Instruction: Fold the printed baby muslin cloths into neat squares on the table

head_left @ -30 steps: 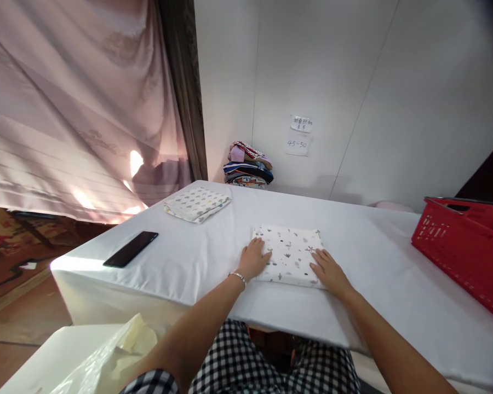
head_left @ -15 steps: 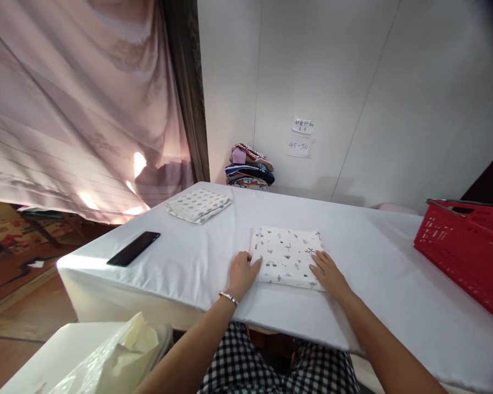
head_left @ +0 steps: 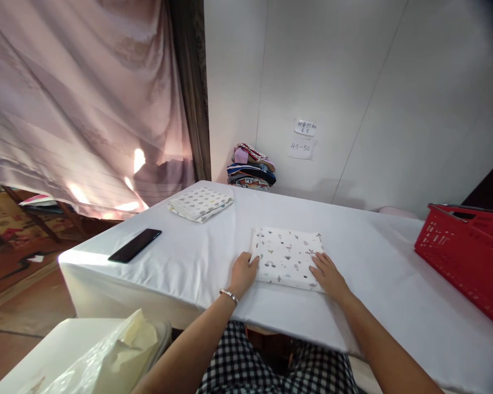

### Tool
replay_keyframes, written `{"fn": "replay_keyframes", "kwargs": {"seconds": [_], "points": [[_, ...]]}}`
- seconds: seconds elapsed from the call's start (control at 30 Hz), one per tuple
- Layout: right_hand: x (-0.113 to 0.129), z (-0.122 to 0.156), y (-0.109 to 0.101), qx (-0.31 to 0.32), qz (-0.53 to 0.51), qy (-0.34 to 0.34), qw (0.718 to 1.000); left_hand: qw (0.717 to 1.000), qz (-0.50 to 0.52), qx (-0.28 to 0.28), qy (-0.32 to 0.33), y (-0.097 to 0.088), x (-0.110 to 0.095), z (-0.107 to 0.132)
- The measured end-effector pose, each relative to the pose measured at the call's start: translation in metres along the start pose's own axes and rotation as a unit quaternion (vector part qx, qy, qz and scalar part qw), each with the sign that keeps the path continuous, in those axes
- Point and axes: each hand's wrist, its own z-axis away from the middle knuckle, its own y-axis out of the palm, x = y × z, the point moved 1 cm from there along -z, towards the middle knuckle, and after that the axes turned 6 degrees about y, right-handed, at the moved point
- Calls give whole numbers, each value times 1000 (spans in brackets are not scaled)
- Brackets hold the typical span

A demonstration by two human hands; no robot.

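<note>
A white folded cloth [head_left: 288, 256] printed with small grey rainbows, plants and animals lies flat on the table in front of me. At its left edge is my left hand [head_left: 244, 275], fingers curled in at the border and the thumb on the fabric. My right hand [head_left: 327, 275] rests on the cloth's right side, palm down with the fingers spread. Farther back on the left sits another folded cloth [head_left: 200, 204], white with grey heart-like shapes.
The table [head_left: 213, 262] has a white cover. A black phone [head_left: 135, 245] lies near its left edge. On the right stands a red plastic basket [head_left: 462, 262]. Stacked fabrics [head_left: 251, 168] rise by the back wall. A plastic bag [head_left: 115, 355] is at lower left.
The view has shifted slightly. My left thumb has drawn back a little toward the cloth's left edge. My right hand and the cloth stay in nearly the same place.
</note>
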Motion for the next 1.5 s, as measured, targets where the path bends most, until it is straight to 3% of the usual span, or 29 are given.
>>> {"fn": "replay_keyframes", "kwargs": {"seconds": [0.47,0.8,1.13,1.5], "points": [[-5,-3,3,-2,-35,6,999,996,55,27,61,-18,1,18],[-11,6,-7,24,-250,31,967,996,65,44,34,-12,6,14],[-7,9,-5,5,-272,37,962,995,88,25,44,-19,2,19],[-10,8,-1,-21,-299,36,953,995,54,48,75,-16,5,25]]}}
